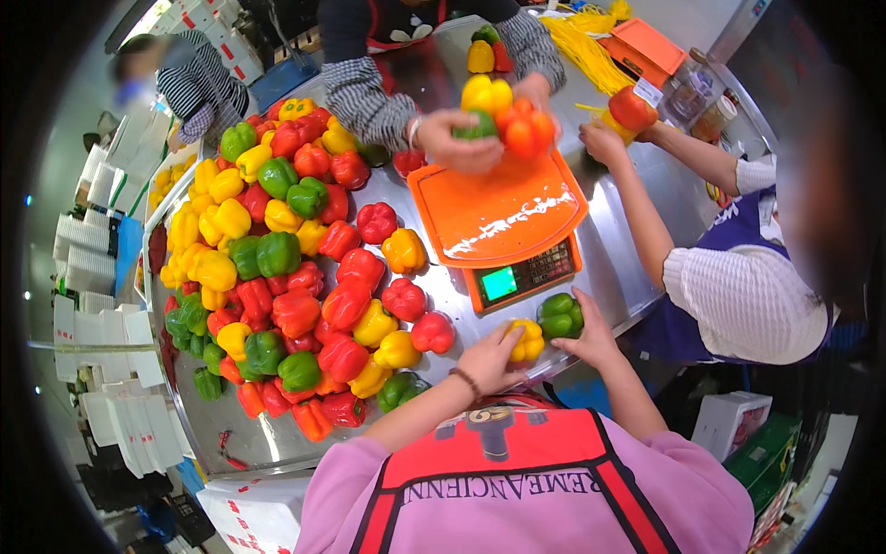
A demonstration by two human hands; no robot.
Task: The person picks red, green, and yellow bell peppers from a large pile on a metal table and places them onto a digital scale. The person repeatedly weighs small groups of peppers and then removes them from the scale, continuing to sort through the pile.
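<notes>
At the near edge of the steel table, my left hand (489, 365) is closed on a yellow bell pepper (527, 341). Beside it, my right hand (592, 338) grips a green bell pepper (560, 316), and the two peppers almost touch. Just beyond them stands an orange weighing scale (498, 208) with a lit green display (499, 283). Over its tray, a person across the table holds green, yellow and orange-red bell peppers (526, 126) in both hands. A large heap of red, yellow and green bell peppers (295, 314) lies to my left.
On the right, another person holds a red pepper (632, 109) and a yellow one. Yellow ties (591, 51), an orange bin (644, 51) and jars (715, 115) sit at the far right. Red-handled snips (231, 452) lie at the table's near left. White foam boxes (111, 342) are stacked beyond.
</notes>
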